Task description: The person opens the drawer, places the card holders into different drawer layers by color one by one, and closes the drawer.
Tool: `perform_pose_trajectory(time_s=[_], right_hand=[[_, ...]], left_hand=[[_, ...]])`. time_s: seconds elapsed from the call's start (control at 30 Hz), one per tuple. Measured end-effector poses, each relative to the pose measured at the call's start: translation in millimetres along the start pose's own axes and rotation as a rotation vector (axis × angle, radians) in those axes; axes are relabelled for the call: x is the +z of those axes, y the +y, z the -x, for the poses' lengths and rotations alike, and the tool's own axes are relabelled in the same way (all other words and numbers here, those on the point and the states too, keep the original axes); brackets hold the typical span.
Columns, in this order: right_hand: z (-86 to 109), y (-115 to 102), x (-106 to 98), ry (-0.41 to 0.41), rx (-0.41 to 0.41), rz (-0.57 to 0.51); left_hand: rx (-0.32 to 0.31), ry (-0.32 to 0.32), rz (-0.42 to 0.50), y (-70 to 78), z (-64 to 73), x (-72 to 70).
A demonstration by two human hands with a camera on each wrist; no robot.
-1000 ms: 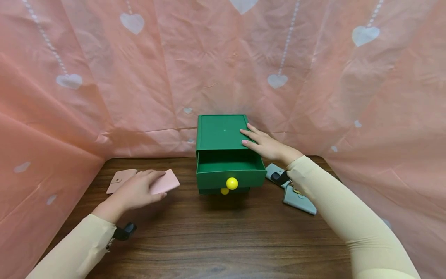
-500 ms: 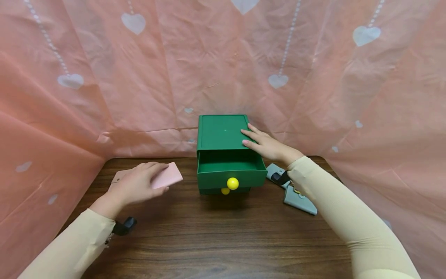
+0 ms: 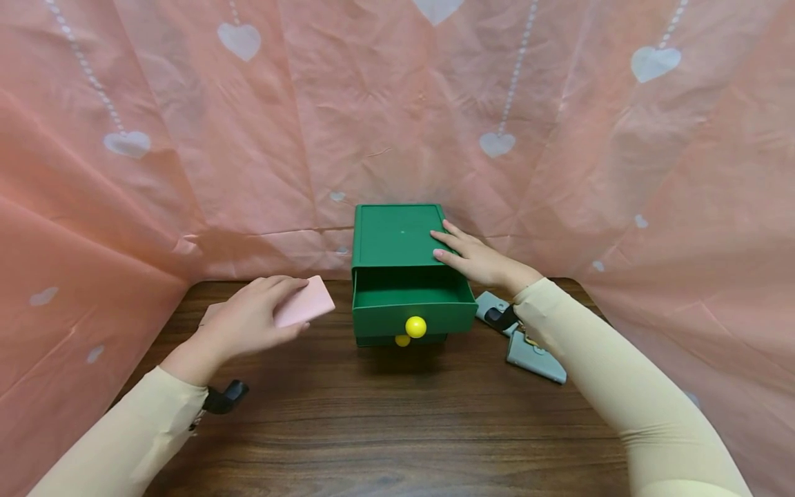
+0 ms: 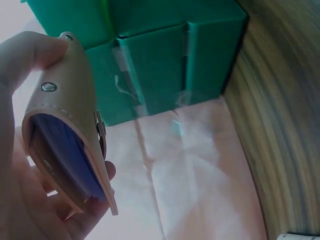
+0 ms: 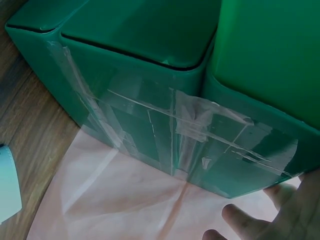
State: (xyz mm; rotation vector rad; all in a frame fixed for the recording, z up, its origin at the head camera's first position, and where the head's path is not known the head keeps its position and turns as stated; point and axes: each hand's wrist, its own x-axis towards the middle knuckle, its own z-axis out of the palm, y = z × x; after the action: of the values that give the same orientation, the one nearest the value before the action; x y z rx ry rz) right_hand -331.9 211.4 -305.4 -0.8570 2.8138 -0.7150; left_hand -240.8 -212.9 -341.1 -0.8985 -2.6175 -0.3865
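Note:
My left hand grips a pink card holder left of a green drawer box, apart from it. In the left wrist view the card holder has metal studs, and bluish sleeves show inside its fold. The box's upper drawer is pulled out, with a yellow round knob on its front; no contents show in it. My right hand rests on the box's top right edge with spread fingers. In the right wrist view, clear tape runs across the box's side.
Behind my left hand another pink card holder is mostly hidden. Two grey-blue card holders lie right of the box, partly under my right forearm. A pink curtain surrounds the wooden table at the back and sides.
My left hand has lifted the pink card holder and carried it a little to the right, toward the box. It now covers more of the other pink one. My right hand stays on the box.

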Motion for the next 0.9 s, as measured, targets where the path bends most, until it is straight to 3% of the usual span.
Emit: perform_pose_trajectory(time_s=[0.47, 0.9], right_hand=[[-1.0, 1.8, 1.7, 0.007, 0.006, 0.013], [0.3, -0.8, 1.2, 0.016, 0.018, 0.003]], left_hand=[[0.049, 0.113, 0.119, 21.5, -20.5, -12.6], [0.089, 0.139, 0.165, 47.1, -48.0, -19.7]])
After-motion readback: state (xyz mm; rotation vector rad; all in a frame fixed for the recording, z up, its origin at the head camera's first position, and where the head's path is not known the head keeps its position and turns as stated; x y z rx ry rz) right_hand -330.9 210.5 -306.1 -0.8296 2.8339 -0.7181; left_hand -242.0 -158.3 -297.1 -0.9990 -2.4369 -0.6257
